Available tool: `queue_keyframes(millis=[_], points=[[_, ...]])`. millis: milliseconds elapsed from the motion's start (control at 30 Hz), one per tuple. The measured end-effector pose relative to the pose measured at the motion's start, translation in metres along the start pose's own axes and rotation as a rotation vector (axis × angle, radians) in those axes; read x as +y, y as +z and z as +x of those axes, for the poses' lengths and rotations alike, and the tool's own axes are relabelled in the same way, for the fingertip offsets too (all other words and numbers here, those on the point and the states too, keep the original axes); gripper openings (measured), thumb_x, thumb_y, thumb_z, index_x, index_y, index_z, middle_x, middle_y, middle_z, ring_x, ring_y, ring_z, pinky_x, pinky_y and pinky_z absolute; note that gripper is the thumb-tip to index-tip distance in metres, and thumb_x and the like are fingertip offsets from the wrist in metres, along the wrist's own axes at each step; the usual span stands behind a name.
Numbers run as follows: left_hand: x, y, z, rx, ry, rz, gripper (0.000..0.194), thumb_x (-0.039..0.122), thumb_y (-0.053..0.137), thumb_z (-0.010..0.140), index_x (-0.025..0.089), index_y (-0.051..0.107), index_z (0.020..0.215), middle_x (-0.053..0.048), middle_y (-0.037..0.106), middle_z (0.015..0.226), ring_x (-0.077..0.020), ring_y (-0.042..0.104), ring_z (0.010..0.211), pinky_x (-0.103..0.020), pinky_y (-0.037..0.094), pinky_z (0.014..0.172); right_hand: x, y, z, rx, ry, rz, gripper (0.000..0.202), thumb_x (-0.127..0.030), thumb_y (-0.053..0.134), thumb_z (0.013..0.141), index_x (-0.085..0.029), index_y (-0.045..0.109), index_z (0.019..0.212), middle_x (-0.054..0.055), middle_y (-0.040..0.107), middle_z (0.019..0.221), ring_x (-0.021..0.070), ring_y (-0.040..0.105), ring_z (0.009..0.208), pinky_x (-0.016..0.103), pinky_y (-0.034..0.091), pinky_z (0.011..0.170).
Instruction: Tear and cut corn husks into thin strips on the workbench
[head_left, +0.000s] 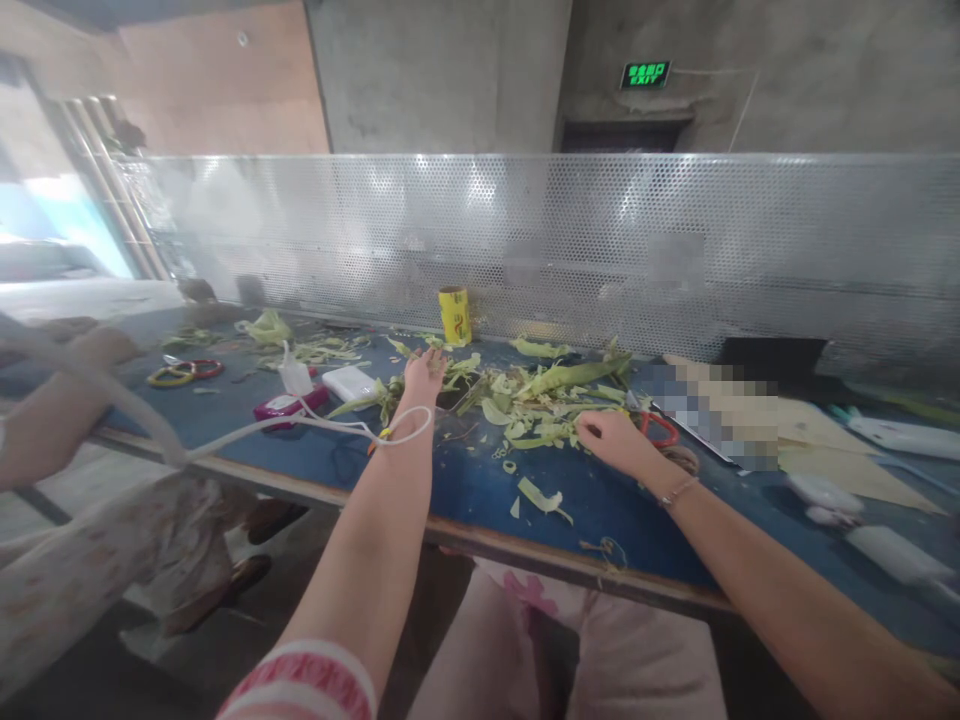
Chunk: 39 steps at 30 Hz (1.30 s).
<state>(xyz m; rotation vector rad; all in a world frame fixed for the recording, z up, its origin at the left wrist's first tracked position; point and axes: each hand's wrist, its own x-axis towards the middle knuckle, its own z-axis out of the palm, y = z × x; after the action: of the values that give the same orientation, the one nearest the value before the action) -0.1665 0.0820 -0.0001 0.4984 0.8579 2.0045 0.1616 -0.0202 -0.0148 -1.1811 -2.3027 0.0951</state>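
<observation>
Currently, pale green, leafy plant scraps lie scattered from mid-table to the far edge of the blue-topped table. Left of the main heap, the bare left hand stretches over scraps; whether its fingers grip any, I cannot tell. The right hand curls loosely at the heap's near side, its grip hidden, just beside red loop handles.
</observation>
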Motion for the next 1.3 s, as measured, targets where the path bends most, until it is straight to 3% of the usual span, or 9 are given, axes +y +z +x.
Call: queue_keyframes(millis=[133,300,500,567,667,767,1033,1167,1300], points=[[0.001,0.007,-0.007,-0.001,0.076,0.264,0.009,0.019,0.047,0.081,0.020,0.048,0.072,-0.007,0.062,0.084,-0.0185,0.061,0.092,-0.033,0.046,0.080,0.000,0.001,0.000,0.019,-0.020,-0.004,0.019,-0.020,0.040,0.073,-0.019,0.038,0.055,-0.002,0.046,0.052,0.0102,0.037,0.049,0.024,0.026,0.053],[0.010,0.006,-0.021,0.049,0.208,0.607,0.017,0.004,0.058,0.061,0.019,0.050,0.057,-0.013,0.063,0.092,-0.0302,0.043,0.120,-0.040,0.033,0.097,0.001,0.003,-0.001,0.041,-0.055,-0.009,0.019,-0.020,0.041,0.075,-0.019,0.038,0.056,-0.002,0.045,0.052,0.0100,0.037,0.050,0.024,0.027,0.053],[0.021,-0.010,-0.029,0.262,0.474,1.232,0.012,0.010,0.053,0.067,0.018,0.058,0.074,-0.016,0.052,0.122,-0.0343,0.024,0.131,-0.055,0.013,0.104,-0.003,0.002,-0.001,0.016,-0.049,0.010,0.020,-0.020,0.040,0.076,-0.019,0.037,0.056,-0.003,0.044,0.052,0.0097,0.036,0.049,0.023,0.027,0.052],[0.017,-0.017,-0.025,0.292,0.414,1.080,0.008,0.011,0.050,0.070,0.017,0.052,0.066,-0.018,0.051,0.120,-0.0352,0.017,0.134,-0.058,0.013,0.103,-0.005,0.001,-0.002,0.016,-0.045,0.014,0.021,-0.020,0.040,0.076,-0.019,0.036,0.056,-0.002,0.043,0.052,0.0099,0.037,0.049,0.023,0.027,0.052],[0.012,-0.025,-0.015,0.328,0.335,0.676,0.023,0.004,0.047,0.068,0.016,0.036,0.051,-0.017,0.055,0.104,-0.0307,0.011,0.137,-0.055,0.013,0.105,-0.007,-0.001,-0.002,0.042,-0.057,0.019,0.021,-0.020,0.040,0.076,-0.020,0.034,0.056,-0.002,0.042,0.052,0.0101,0.037,0.050,0.024,0.027,0.053],[0.014,-0.030,-0.007,0.356,0.338,0.535,0.032,0.000,0.045,0.068,0.015,0.027,0.047,-0.015,0.055,0.087,-0.0263,0.015,0.137,-0.050,0.021,0.104,-0.006,-0.001,-0.003,0.079,-0.081,0.029,0.022,-0.020,0.040,0.076,-0.020,0.032,0.056,-0.003,0.041,0.052,0.0099,0.035,0.050,0.024,0.027,0.053],[0.037,-0.026,-0.010,0.338,0.466,0.357,0.030,-0.003,0.049,0.071,0.016,0.038,0.051,-0.008,0.053,0.081,-0.0199,0.039,0.123,-0.032,0.037,0.093,-0.005,0.000,-0.003,0.077,-0.077,0.019,0.022,-0.019,0.040,0.076,-0.020,0.032,0.055,-0.003,0.041,0.052,0.0099,0.035,0.050,0.024,0.026,0.053],[0.051,-0.017,-0.010,0.218,0.437,0.123,0.025,-0.006,0.051,0.070,0.017,0.048,0.061,0.000,0.050,0.071,-0.0107,0.055,0.089,-0.018,0.040,0.077,-0.003,0.003,-0.002,0.075,-0.093,0.019,0.021,-0.018,0.040,0.076,-0.019,0.036,0.056,-0.002,0.044,0.053,0.0099,0.037,0.051,0.023,0.027,0.054],[0.054,-0.011,-0.009,0.072,0.297,-0.053,0.023,0.000,0.052,0.074,0.016,0.044,0.060,0.006,0.042,0.053,-0.0053,0.046,0.051,-0.015,0.038,0.058,-0.001,0.005,-0.002,0.067,-0.082,0.007,0.021,-0.019,0.040,0.077,-0.019,0.036,0.056,-0.003,0.043,0.054,0.0102,0.038,0.052,0.023,0.028,0.055]])
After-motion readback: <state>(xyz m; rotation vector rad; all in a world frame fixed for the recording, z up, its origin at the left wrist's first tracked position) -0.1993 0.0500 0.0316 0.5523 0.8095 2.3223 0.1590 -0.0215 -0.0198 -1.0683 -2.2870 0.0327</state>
